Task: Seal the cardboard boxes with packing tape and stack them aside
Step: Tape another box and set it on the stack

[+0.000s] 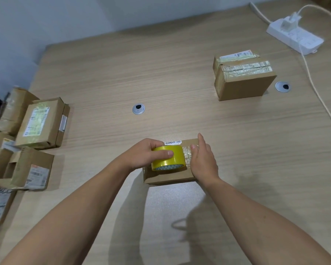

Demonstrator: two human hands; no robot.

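Tape roll (170, 161) on box (168, 177), left grip (147, 155) clamped round it; right grip (203, 161) flat, unclenched; loose boxes (40, 123) left.

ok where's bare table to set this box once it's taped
Widest bare stretch: mid table, between the left box pile, the taped box far right and the near box under the tape roll; only a grommet there. Also bare right of the right hand. Crowded: left edge, and the power strip corner.

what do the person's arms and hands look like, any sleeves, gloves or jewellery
The left hand and right hand wear no gloves, and no rings show. The left forearm and right forearm are uncovered to the frame's edge: no sleeve, watch or bracelet in view. The visible fingernails look short and unpainted.
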